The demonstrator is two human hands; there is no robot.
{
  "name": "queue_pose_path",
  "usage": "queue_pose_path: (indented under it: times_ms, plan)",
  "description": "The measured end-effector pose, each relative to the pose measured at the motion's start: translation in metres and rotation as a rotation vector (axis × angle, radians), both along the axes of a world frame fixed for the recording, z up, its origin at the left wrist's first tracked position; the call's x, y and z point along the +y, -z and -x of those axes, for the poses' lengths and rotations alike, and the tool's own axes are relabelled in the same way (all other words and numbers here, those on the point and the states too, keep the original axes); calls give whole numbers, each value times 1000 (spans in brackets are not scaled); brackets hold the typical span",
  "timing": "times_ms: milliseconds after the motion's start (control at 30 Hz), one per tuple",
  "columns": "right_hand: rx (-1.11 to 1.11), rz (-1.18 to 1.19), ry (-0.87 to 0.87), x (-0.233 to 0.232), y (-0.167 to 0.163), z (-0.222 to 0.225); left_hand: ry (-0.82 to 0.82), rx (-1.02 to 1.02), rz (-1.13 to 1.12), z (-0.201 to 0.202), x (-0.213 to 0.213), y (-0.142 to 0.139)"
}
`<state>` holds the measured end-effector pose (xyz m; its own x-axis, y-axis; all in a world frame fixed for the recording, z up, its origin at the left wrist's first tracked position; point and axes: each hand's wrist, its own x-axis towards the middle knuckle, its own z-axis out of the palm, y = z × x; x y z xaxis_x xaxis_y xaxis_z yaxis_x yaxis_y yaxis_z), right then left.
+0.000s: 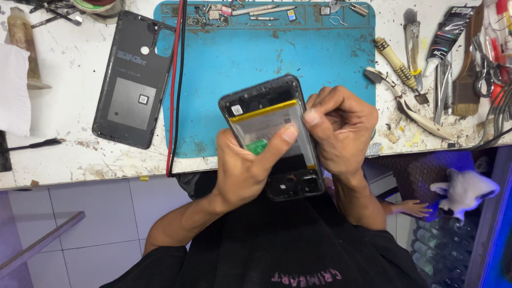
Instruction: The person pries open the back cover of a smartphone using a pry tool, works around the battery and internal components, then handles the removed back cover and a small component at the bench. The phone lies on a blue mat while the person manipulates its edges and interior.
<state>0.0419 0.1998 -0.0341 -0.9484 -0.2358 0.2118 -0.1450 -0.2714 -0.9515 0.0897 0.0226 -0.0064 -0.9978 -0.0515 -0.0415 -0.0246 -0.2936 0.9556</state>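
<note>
Two hands: both on one opened smartphone [272, 136], held in the air over the near edge of the surface [69, 154], above the person's lap.
Item: smartphone with its rear cover off, battery [269, 125] and dark inner frame exposed, tilted with one end toward the blue mat [240, 58].
Left hand [242, 170]: cradles the phone from below and from its left edge; grip closed round the body, thumb laid across the battery face beside a small green tab.
Right hand [341, 128]: at the phone's right edge; grip pressed together, thumb and forefinger pinched at the battery's side. Whether a tool sits in the pinch, I cannot tell.
Handling, judged: light and stiff in the frame; battery pouch soft, likely glued down, easily dented or punctured. Glass on the hidden face likely fragile.
Hold points, judged: the long edges of the frame; keep pressure off the battery middle and off the exposed boards at either end.
Nearby, detached: black back cover [133, 80], inner side up, on the surface left of the mat.
Nearby, cables: red and black leads [176, 90] run across the mat's left edge.
Nearby, tools: wood-handled knife [400, 66], brush [466, 88], glue tube [445, 37], well apart at right.
</note>
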Motion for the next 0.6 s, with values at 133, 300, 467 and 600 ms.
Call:
queue_pose_path:
  times_ms: [133,300,467,600]
  plan:
    - [-41,-72,-79,3,-7,0,10,-9,-138,0,-6,2]
    - [-24,-35,-7,-9,-17,8,19,-7,-36,-2,2,5]
    - [-108,-128,86,-6,-17,5,40,-26,-67,-1,0,9]
    - [54,-121,-17,4,-9,3,30,-10,-37,-1,1,9]
